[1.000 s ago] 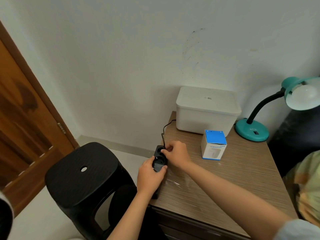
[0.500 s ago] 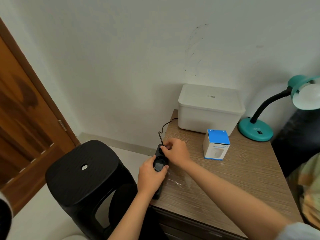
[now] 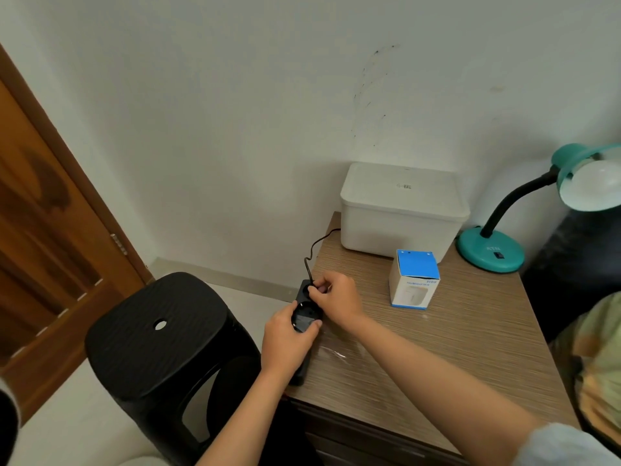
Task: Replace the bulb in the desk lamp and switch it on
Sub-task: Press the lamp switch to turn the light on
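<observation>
— Hands first: where are they?
— Both meet at a black power strip on the wooden surface's left edge. The left hand curls around the strip from below, thumb on top. The right hand, forearm stretched across the surface, pinches a black plug at the strip's far socket.
— And the lamp?
— The teal desk lamp stands well beyond the strip at the back right, white bulb in its shade.
</observation>
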A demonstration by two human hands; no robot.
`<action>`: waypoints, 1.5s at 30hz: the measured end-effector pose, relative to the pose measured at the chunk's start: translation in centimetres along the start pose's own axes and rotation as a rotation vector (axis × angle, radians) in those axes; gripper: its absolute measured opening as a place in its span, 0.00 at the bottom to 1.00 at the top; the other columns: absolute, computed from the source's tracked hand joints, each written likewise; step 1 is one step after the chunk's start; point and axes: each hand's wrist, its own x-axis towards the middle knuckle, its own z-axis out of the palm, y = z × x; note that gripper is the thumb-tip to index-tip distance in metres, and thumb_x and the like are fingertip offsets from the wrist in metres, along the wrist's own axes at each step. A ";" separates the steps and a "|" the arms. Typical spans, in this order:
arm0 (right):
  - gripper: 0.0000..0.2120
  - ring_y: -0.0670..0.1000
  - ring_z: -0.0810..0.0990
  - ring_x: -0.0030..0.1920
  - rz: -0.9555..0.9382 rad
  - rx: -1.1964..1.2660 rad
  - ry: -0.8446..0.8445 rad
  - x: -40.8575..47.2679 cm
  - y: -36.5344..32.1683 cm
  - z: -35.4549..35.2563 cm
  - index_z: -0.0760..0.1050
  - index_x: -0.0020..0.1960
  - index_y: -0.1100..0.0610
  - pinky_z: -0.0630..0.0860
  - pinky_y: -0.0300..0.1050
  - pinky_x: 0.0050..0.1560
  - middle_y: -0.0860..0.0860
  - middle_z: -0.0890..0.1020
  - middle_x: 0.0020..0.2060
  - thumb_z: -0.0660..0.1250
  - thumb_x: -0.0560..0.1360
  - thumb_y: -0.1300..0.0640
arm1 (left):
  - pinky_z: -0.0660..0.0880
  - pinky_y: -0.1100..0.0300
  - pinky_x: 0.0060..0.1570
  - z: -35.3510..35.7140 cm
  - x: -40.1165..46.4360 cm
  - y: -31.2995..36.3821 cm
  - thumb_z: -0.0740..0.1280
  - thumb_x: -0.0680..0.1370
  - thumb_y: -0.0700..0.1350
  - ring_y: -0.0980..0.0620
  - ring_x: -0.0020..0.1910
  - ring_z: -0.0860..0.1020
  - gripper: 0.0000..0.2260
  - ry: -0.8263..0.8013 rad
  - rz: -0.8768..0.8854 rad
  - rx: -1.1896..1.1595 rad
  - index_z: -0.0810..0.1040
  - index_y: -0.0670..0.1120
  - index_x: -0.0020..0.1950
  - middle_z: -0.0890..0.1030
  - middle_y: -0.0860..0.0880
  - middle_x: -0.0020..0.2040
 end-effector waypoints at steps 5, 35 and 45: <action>0.08 0.44 0.76 0.39 -0.013 0.016 -0.001 -1.4 0.6 -1.5 0.82 0.48 0.57 0.72 0.35 0.40 0.51 0.82 0.42 0.71 0.72 0.54 | 0.73 0.59 0.56 0.1 0.5 -0.5 0.71 0.71 0.53 0.50 0.59 0.76 0.26 -0.088 -0.033 0.091 0.72 0.43 0.65 0.79 0.48 0.59; 0.23 0.53 0.67 0.71 0.201 -0.242 0.410 0.7 22.0 -25.4 0.68 0.68 0.59 0.61 0.44 0.70 0.56 0.72 0.68 0.66 0.75 0.57 | 0.55 0.44 0.72 29.8 6.0 14.3 0.59 0.77 0.55 0.43 0.74 0.55 0.26 -0.491 0.536 0.450 0.62 0.45 0.72 0.59 0.43 0.75; 0.23 0.52 0.59 0.75 0.165 -0.164 0.460 4.0 24.6 -25.3 0.69 0.67 0.58 0.56 0.43 0.72 0.54 0.70 0.70 0.69 0.74 0.55 | 0.48 0.46 0.73 31.0 6.8 13.3 0.57 0.76 0.59 0.48 0.76 0.52 0.27 -0.438 0.561 0.437 0.61 0.50 0.73 0.56 0.47 0.77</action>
